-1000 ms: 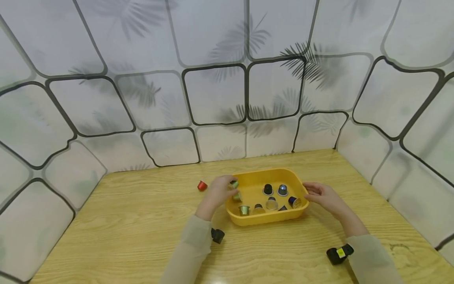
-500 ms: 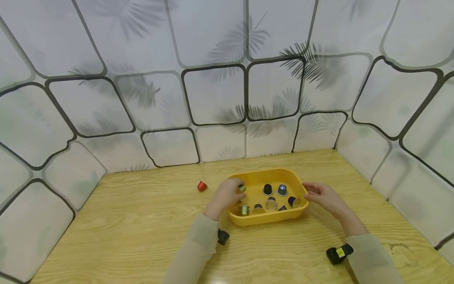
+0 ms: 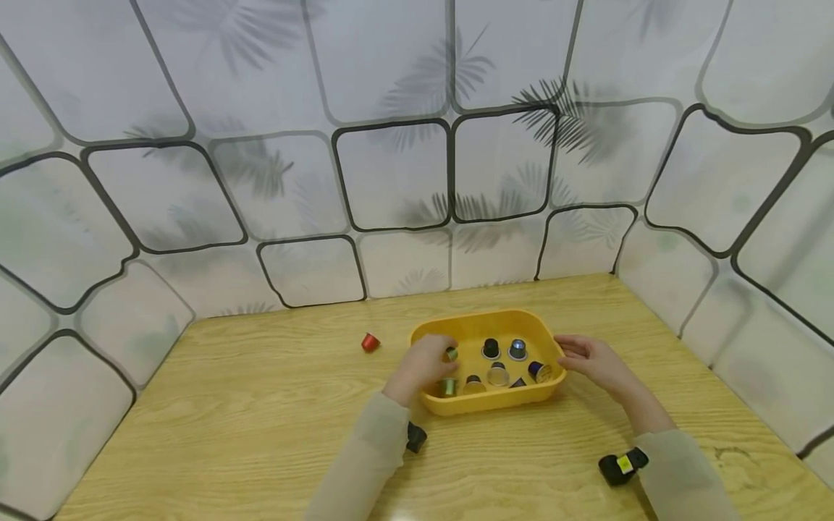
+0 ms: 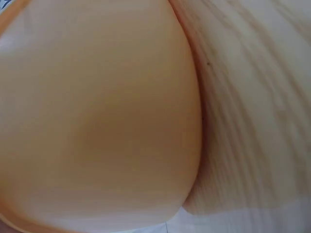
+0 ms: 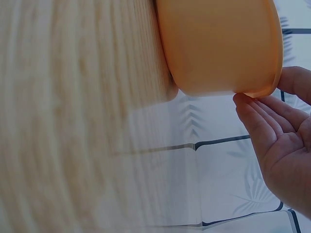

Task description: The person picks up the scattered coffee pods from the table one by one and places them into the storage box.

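My left hand [image 3: 423,362] reaches over the left end of a yellow tray [image 3: 515,397], pinching a green coffee capsule [image 3: 451,354] between thumb and fingertips. Another green capsule [image 3: 447,387] lies in the near left corner. Further right inside are a black capsule [image 3: 491,348], a blue capsule [image 3: 517,349], a dark purple capsule [image 3: 539,372] and several more. My right hand [image 3: 594,364] grips the tray's right rim; in the right wrist view its thumb and fingers [image 5: 260,121] meet at the rim. The tray's outer wall [image 4: 107,111] fills most of the left wrist view.
A red capsule [image 3: 370,342] lies on the wooden table [image 3: 260,405], left of the tray and behind my left hand. A patterned wall covering [image 3: 404,181] rises along the table's far edge and both sides. Dark cameras are strapped at both wrists.
My left hand has moved right and slightly nearer, deeper over the tray, and the green capsule has come with it. It now covers another green capsule. The right hand and tray stay put.
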The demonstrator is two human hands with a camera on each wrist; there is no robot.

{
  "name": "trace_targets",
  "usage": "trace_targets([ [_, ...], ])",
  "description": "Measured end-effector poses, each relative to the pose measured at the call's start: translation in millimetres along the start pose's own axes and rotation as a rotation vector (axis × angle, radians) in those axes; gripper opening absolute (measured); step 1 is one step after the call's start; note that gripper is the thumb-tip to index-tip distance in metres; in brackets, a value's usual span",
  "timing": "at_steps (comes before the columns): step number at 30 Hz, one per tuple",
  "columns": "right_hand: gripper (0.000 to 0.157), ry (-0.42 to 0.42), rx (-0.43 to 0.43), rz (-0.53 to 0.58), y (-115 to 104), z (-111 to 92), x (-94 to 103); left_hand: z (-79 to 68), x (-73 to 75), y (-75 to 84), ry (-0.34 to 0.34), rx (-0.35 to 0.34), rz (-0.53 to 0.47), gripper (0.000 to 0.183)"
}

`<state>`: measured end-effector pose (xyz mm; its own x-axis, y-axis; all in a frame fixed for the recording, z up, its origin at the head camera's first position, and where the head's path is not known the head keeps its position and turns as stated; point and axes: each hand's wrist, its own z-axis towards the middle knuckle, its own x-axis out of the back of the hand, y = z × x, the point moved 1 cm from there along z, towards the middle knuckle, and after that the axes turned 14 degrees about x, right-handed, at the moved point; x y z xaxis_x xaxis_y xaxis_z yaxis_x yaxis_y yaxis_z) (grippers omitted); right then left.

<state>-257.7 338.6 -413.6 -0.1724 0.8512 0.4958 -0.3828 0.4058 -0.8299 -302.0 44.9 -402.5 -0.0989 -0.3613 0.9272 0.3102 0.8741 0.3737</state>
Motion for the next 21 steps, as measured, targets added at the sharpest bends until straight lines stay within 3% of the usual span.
trace_targets([
  [21,0.054,-0.007,-0.014,0.008,-1.3,0.7,0.1,0.3,-2.8,4.2,0.001,-0.026,0.175,0.023],
])
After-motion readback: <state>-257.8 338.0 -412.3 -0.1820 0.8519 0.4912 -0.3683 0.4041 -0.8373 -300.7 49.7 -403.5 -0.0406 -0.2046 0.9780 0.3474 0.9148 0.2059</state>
